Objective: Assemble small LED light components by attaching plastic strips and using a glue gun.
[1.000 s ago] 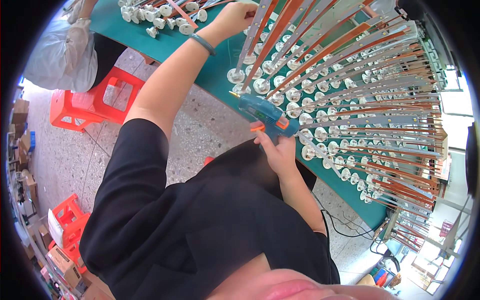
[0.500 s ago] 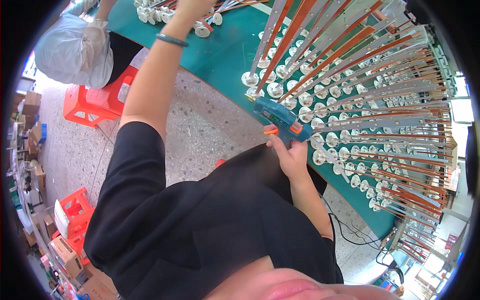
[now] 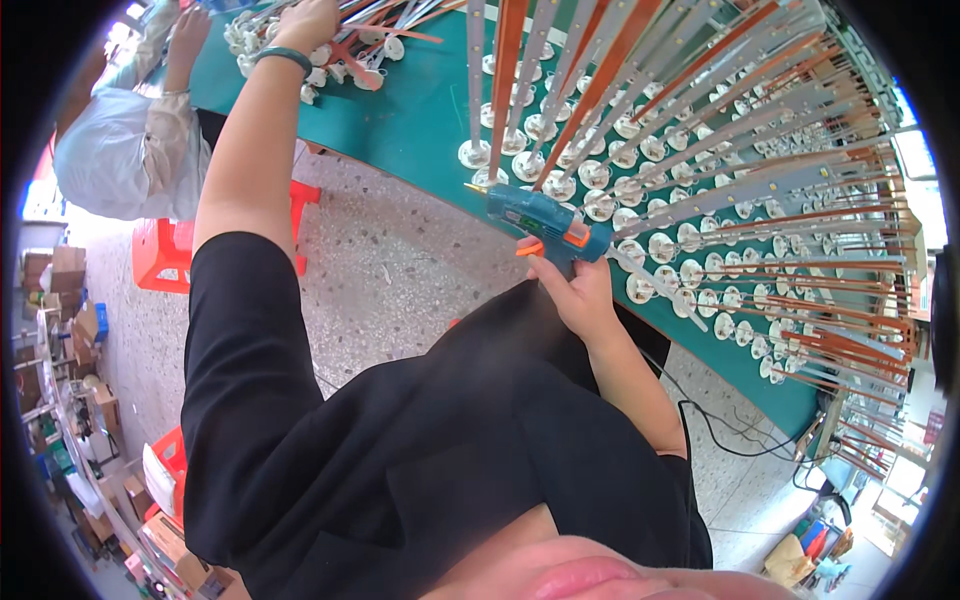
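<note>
My right hand [image 3: 583,295] is closed around the handle of a teal hot glue gun [image 3: 540,212] with an orange trigger. Its brass nozzle points left, and a whitish glue stick [image 3: 660,288] sticks out of its back end. My left arm, with a dark green bangle [image 3: 285,56], stretches to the far left of the table. There my left hand [image 3: 310,22] is over a loose pile of round white bases [image 3: 250,42] with strips; its fingers are mostly hidden. Just beyond the gun, rows of white bases [image 3: 474,153] carry upright grey and copper-coloured strips [image 3: 509,75].
The strips stand on a green tabletop [image 3: 410,115]. At the far left another person [image 3: 125,150] in pale clothing works by a red stool [image 3: 165,255]. A black cable [image 3: 720,440] hangs by the table's right end. Cardboard boxes [image 3: 68,265] line the left side.
My left hand has moved left and farther onto the pile of bases. The glue gun sits slightly more to the left, still in my right hand. The whole view has shifted a little.
</note>
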`<act>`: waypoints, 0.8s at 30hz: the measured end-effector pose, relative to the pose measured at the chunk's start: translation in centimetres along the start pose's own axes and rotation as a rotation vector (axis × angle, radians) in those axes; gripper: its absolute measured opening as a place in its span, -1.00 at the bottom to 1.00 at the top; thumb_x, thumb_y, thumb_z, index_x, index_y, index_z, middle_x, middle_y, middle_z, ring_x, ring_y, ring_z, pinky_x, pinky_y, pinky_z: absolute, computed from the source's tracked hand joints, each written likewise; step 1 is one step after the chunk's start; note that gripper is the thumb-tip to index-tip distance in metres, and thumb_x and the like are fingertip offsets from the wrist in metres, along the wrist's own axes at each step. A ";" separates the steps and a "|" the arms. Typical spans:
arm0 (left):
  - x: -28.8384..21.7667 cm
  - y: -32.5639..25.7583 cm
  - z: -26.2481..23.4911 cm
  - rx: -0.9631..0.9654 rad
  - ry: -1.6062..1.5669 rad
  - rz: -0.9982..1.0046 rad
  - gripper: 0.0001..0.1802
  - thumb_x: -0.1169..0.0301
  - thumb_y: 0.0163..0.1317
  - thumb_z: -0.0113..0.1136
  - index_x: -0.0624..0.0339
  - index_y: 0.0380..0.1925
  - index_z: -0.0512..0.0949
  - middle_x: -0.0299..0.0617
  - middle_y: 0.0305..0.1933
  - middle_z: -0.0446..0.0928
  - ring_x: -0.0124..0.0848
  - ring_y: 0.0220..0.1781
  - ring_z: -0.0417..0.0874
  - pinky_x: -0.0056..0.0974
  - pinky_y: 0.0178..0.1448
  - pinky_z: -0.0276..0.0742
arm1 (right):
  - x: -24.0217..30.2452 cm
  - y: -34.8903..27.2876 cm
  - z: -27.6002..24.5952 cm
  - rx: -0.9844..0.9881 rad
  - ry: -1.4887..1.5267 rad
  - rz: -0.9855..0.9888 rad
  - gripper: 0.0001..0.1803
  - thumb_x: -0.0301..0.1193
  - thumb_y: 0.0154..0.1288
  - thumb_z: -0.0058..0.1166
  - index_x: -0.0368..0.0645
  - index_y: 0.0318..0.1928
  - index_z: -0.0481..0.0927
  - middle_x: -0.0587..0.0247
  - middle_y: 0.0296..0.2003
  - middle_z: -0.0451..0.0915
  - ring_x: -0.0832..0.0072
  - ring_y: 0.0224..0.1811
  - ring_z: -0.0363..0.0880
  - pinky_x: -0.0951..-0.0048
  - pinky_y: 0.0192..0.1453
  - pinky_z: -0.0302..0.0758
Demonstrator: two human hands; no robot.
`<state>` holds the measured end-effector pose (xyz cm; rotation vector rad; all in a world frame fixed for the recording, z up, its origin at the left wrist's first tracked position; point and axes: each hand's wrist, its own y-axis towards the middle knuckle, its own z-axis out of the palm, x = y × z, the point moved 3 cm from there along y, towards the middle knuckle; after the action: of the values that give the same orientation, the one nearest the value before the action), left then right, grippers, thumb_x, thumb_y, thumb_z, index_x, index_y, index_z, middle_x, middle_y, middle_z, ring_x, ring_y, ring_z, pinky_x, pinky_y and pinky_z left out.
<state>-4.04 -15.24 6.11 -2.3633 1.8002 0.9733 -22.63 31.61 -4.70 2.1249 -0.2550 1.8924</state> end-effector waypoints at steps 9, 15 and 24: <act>-10.6 -2.0 -1.1 -0.706 0.691 -0.270 -0.88 0.40 0.24 0.08 0.19 -0.28 0.48 0.09 -0.31 0.57 0.07 -0.21 0.59 0.02 -0.19 0.49 | 0.2 -0.3 0.1 0.000 0.036 -0.017 -0.79 -0.42 0.25 0.20 -0.22 -0.13 0.63 0.32 -0.33 0.63 0.57 -0.29 0.56 0.48 -0.15 0.47; -15.5 -9.7 2.6 -0.832 -0.068 -0.207 -0.82 0.50 0.27 0.25 0.33 -0.15 0.56 -0.19 -0.26 0.68 -0.50 -0.23 0.68 -0.44 -0.16 0.55 | 0.6 0.2 0.3 0.032 0.038 -0.022 -0.75 -0.45 0.24 0.19 -0.24 -0.08 0.59 0.31 -0.27 0.65 0.59 -0.27 0.58 0.50 -0.12 0.49; -20.5 -10.1 13.8 -0.647 -0.383 -0.172 -0.81 0.57 0.21 0.27 0.30 -0.16 0.58 -0.20 -0.27 0.69 -0.50 -0.23 0.70 -0.43 -0.11 0.58 | 0.3 0.4 0.5 0.080 -0.029 -0.079 -0.73 -0.51 0.31 0.10 -0.30 0.00 0.54 0.23 -0.15 0.66 0.64 -0.37 0.53 0.56 -0.25 0.50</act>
<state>-4.55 11.04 1.33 -2.3238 1.2418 2.0482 -22.28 31.09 -4.44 2.1818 -0.1015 1.8572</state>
